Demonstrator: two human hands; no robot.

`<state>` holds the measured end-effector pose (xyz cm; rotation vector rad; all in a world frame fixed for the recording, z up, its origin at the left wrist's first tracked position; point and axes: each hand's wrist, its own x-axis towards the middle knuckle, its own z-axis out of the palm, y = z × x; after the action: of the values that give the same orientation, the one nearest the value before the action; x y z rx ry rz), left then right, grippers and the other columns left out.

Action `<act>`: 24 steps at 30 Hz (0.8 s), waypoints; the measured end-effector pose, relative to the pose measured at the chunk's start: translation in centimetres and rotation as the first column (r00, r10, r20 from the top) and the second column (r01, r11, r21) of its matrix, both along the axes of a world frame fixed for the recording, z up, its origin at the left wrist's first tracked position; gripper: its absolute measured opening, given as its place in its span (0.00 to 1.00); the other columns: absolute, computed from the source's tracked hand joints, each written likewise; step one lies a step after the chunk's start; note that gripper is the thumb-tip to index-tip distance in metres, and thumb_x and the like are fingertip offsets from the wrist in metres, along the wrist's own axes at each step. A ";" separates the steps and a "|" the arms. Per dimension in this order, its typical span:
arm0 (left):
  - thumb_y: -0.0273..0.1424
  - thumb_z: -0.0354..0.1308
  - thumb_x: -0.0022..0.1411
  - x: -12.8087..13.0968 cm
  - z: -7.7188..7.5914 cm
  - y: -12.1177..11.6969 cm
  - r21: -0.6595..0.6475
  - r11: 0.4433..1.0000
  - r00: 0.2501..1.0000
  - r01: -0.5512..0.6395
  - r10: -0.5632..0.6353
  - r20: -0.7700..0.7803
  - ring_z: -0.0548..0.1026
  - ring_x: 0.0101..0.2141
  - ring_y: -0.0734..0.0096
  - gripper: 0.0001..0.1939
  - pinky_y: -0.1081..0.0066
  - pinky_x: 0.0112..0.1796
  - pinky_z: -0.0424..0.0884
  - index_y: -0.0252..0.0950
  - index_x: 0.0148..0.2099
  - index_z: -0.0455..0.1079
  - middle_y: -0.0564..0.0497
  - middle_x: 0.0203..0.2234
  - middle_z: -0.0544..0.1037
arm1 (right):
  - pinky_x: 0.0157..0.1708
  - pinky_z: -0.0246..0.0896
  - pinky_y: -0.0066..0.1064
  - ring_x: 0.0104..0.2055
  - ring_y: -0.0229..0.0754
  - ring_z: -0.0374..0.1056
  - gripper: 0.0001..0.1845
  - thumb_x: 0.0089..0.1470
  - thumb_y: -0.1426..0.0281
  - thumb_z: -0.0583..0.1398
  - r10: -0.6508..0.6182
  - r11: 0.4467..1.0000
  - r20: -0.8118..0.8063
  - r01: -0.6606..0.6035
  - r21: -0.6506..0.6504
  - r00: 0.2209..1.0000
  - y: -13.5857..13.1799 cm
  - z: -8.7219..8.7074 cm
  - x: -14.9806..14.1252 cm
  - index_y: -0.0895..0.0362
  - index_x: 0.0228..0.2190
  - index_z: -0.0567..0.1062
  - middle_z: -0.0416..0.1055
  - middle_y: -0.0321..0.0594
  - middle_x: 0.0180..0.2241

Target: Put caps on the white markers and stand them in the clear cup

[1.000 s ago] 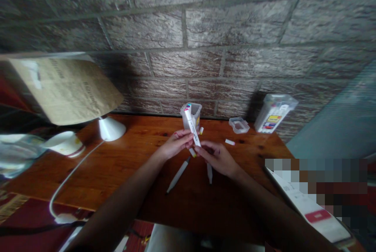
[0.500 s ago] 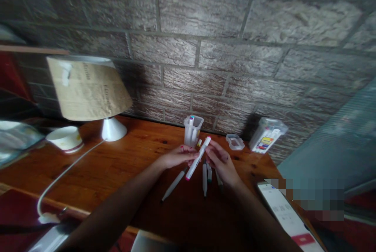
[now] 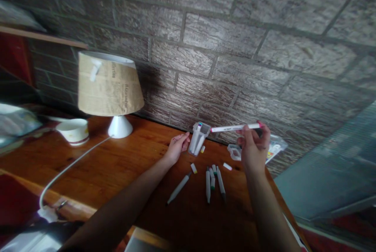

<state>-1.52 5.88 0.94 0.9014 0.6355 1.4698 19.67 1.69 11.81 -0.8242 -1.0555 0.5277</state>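
Note:
A white marker (image 3: 227, 128) with pink ends lies nearly level in my right hand (image 3: 255, 146), pinched near its right end. Its left end points over the top of a clear plastic case (image 3: 194, 142) that leans and holds a few markers. Beside that case is my left hand (image 3: 177, 148), fingers curled in and thumb against the forefinger, with nothing visible in it. Below lie a marker (image 3: 178, 189) on the left and several others (image 3: 208, 185) grouped together. Loose caps rest near them: a yellow-tipped cap (image 3: 194, 168) and a pink-tipped cap (image 3: 227, 166).
A clear lid (image 3: 234, 152) lies left of my right hand, which partly covers a second clear case (image 3: 275, 148). To the left stand a lamp (image 3: 111, 85) with its white cord (image 3: 73, 164) and a paper cup (image 3: 73, 131). A brick wall (image 3: 211, 40) borders the wooden table (image 3: 117, 169).
My left hand has let go of the marker. My right hand has carried it up and right, turning it from slanted to nearly level. The view has shifted, and the loose caps now show.

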 end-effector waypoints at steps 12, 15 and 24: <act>0.54 0.67 0.47 -0.3 -0.7 0.7 -0.005 0.991 0.981 -0.133 0.131 -0.144 0.52 0.14 0.82 0.27 0.74 0.19 0.45 0.34 0.24 0.69 0.61 0.11 0.57 | 0.32 0.71 0.31 0.28 0.40 0.74 0.21 0.52 0.57 0.64 0.173 0.982 0.386 -0.130 -0.134 0.906 4.4 -0.8 -3.6 0.54 0.44 0.70 0.79 0.39 0.33; 0.55 0.66 0.48 -0.4 -1.0 0.7 -0.011 0.990 0.976 -0.138 0.134 -0.173 0.52 0.14 0.81 0.27 0.74 0.19 0.46 0.34 0.24 0.69 0.60 0.10 0.57 | 0.36 0.71 0.33 0.33 0.41 0.76 0.18 0.53 0.58 0.63 0.173 0.983 0.445 -0.125 -0.136 0.879 5.4 -1.1 -4.0 0.55 0.43 0.75 0.80 0.41 0.36; 0.53 0.65 0.50 -1.0 -2.0 1.7 -0.025 0.987 0.966 -0.158 0.149 -0.209 0.52 0.13 0.82 0.26 0.74 0.18 0.45 0.34 0.25 0.69 0.60 0.10 0.58 | 0.42 0.69 0.35 0.36 0.44 0.77 0.08 0.53 0.66 0.65 0.190 0.977 0.745 -0.052 -0.205 0.639 6.5 -1.9 -4.8 0.53 0.35 0.82 0.82 0.40 0.37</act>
<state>-2.54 7.63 -1.02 0.9983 0.9040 1.5051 14.90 8.15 9.95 -1.1767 -1.8891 0.3743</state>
